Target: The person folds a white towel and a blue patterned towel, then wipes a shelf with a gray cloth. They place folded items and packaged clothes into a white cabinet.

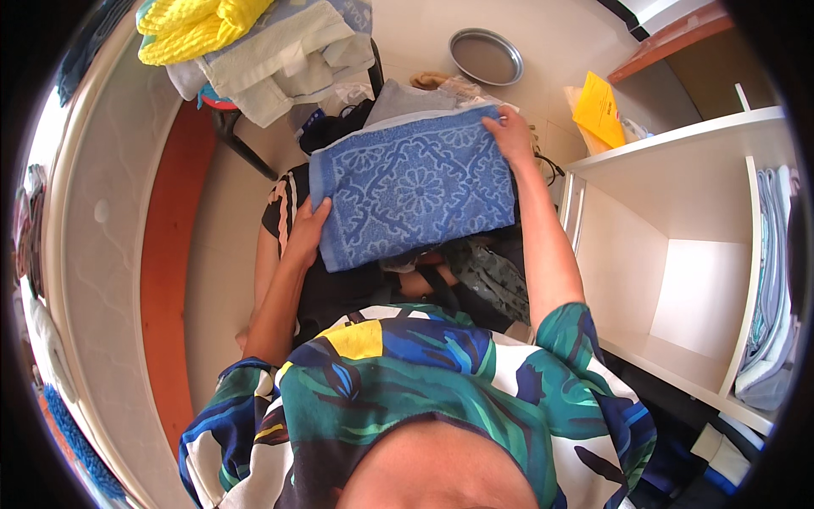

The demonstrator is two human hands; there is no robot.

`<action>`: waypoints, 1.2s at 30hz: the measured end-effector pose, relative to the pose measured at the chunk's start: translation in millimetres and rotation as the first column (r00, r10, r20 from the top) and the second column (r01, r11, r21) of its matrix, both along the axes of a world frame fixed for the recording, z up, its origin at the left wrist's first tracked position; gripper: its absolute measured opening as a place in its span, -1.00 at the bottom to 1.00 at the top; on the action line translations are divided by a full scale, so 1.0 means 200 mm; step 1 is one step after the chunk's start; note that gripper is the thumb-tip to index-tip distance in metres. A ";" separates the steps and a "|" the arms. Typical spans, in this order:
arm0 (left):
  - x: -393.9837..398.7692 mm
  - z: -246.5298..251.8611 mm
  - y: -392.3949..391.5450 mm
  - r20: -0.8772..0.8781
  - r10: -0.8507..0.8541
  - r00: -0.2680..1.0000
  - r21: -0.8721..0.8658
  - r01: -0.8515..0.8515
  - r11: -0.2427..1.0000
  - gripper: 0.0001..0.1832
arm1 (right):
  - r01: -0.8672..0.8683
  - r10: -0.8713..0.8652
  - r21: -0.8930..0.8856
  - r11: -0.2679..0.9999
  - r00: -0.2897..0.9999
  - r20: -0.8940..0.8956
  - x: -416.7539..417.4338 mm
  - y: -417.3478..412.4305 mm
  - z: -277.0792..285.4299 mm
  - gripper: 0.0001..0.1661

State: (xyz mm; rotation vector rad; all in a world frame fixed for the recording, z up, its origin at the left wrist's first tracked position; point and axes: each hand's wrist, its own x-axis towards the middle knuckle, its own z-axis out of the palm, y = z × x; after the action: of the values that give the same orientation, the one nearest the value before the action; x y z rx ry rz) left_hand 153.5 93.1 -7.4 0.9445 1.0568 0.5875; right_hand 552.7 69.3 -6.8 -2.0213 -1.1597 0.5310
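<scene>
A blue patterned terry towel (416, 184) with a floral design lies spread over my lap. My left hand (310, 229) grips its left edge, thumb on top and fingers beneath. At the upper right corner my right hand (509, 135) pinches the towel between thumb and fingers. Beyond the towel's far edge are a grey cloth (407, 102) and black fabric (327, 130). Below the near edge, a dark star-patterned cloth (489, 273) shows. What lies directly under the towel is hidden.
A stool with dark legs (238, 143) bears pale towels (273, 60) and a yellow textured cloth (197, 28). A round metal pan (486, 56) rests on the floor. On the right stands a white shelf unit (661, 137) with a yellow packet (596, 111) and folded cloths (769, 280).
</scene>
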 end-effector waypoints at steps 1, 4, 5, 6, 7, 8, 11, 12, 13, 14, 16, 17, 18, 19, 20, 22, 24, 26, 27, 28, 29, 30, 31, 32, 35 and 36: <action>0.00 0.00 0.01 0.009 0.000 1.000 -0.012 0.000 1.000 -0.60 | -0.005 0.024 -0.086 0.996 0.977 0.214 -0.01 0.04 -0.03 -0.61; -0.01 -0.03 0.01 0.036 0.006 0.999 -0.040 -0.005 0.999 -0.58 | 0.120 -0.091 -0.135 0.984 0.974 0.207 -0.10 0.00 -0.01 -0.54; -0.01 -0.02 0.02 0.040 0.037 0.999 -0.083 -0.034 0.996 -0.58 | 0.119 -0.107 -0.030 0.992 0.960 0.259 -0.12 -0.01 0.01 -0.56; 0.01 0.06 0.03 0.042 0.061 0.997 -0.129 -0.056 0.990 -0.57 | 0.118 -0.135 0.074 0.990 0.942 0.308 -0.13 -0.03 0.02 -0.57; 0.03 0.11 0.05 0.039 0.089 0.995 -0.174 -0.081 0.981 -0.57 | 0.106 -0.163 0.176 0.979 0.923 0.349 -0.16 -0.04 0.05 -0.59; 0.02 0.07 0.09 0.079 0.074 0.994 -0.221 -0.054 0.974 -0.57 | 0.126 -0.188 0.237 0.963 0.947 0.260 -0.20 -0.04 0.09 -0.62; 0.00 -0.02 0.19 0.153 0.041 0.987 -0.279 0.003 0.960 -0.57 | 0.139 -0.145 0.368 0.919 0.989 -0.011 -0.39 -0.05 0.22 -0.61; 0.01 -0.01 0.19 0.142 0.036 0.989 -0.245 0.000 0.969 -0.58 | 0.117 -0.051 0.435 0.893 0.986 -0.161 -0.44 -0.06 0.25 -0.52; 0.03 0.02 0.19 0.130 0.026 0.991 -0.213 0.002 0.977 -0.59 | 0.117 0.087 0.500 0.858 0.927 -0.365 -0.49 -0.07 0.24 -0.48; 0.05 0.06 0.18 0.124 0.035 0.992 -0.163 -0.014 0.987 -0.60 | 0.166 0.183 0.503 0.849 0.799 -0.572 -0.56 -0.08 0.24 -0.45; 0.07 0.18 0.13 0.111 0.049 0.993 -0.058 -0.043 0.997 -0.62 | 0.220 0.309 0.486 0.846 0.541 -0.782 -0.69 -0.06 0.22 -0.39; 0.08 0.21 0.11 0.129 0.046 0.991 -0.038 -0.042 0.998 -0.63 | 0.223 0.340 0.477 0.850 0.461 -0.820 -0.73 -0.05 0.16 -0.36; 0.09 0.24 0.08 0.142 0.050 0.989 -0.017 -0.048 0.999 -0.64 | 0.189 0.374 0.489 0.852 0.435 -0.819 -0.76 -0.01 0.11 -0.31; 0.10 0.26 0.07 0.158 0.049 0.986 0.003 -0.051 0.999 -0.65 | 0.192 0.366 0.484 0.854 0.438 -0.821 -0.79 0.03 0.09 -0.31; 0.11 0.29 0.06 0.159 0.049 0.986 0.019 -0.052 0.998 -0.63 | 0.196 0.359 0.479 0.856 0.441 -0.822 -0.82 0.07 0.06 -0.30; 0.15 0.33 0.04 0.156 0.048 0.987 0.052 -0.057 0.997 -0.61 | 0.186 0.346 0.463 0.867 0.443 -0.827 -0.85 0.15 0.00 -0.26; 0.19 0.39 0.03 0.149 0.039 0.988 0.007 -0.041 0.999 -0.61 | 0.177 0.316 0.423 0.889 0.431 -0.845 -0.85 0.19 -0.04 -0.24; 0.23 0.43 0.03 0.177 0.021 0.984 -0.048 -0.012 0.999 -0.61 | 0.174 0.300 0.398 0.901 0.416 -0.859 -0.84 0.20 -0.08 -0.23; 0.25 0.43 0.05 0.211 0.011 0.978 -0.078 0.006 0.997 -0.62 | 0.171 0.302 0.397 0.902 0.408 -0.862 -0.84 0.20 -0.07 -0.22; 0.27 0.44 0.06 0.244 0.001 0.970 -0.108 0.026 0.994 -0.62 | 0.170 0.303 0.395 0.903 0.401 -0.864 -0.84 0.19 -0.07 -0.21; 0.28 0.45 0.06 0.260 -0.022 0.965 -0.090 0.046 0.995 -0.62 | 0.178 0.309 0.399 0.899 0.388 -0.869 -0.84 0.18 -0.07 -0.21; 0.30 0.46 0.07 0.275 -0.039 0.961 -0.073 0.061 0.995 -0.62 | 0.183 0.315 0.402 0.897 0.373 -0.873 -0.84 0.15 -0.05 -0.21; 0.31 0.48 0.07 0.290 -0.059 0.955 -0.055 0.078 0.995 -0.62 | 0.189 0.320 0.404 0.895 0.358 -0.877 -0.85 0.13 -0.04 -0.22; 0.34 0.50 0.06 0.290 -0.058 0.955 -0.037 0.072 0.997 -0.63 | 0.187 0.332 0.405 0.895 0.328 -0.885 -0.86 0.08 -0.02 -0.22; 0.39 0.52 0.05 0.270 -0.123 0.955 0.040 0.116 0.992 -0.65 | 0.187 0.362 0.411 0.893 0.248 -0.899 -0.88 -0.14 0.02 -0.23; 0.41 0.52 0.05 0.268 -0.140 0.953 0.066 0.127 0.990 -0.65 | 0.200 0.363 0.409 0.890 0.230 -0.903 -0.89 -0.22 0.03 -0.23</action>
State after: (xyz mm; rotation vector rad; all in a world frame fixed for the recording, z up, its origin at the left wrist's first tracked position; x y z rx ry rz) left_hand 236.1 103.8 95.6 0.9385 0.7297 0.6128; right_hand 375.5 25.3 0.0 -0.7831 -0.4451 1.2335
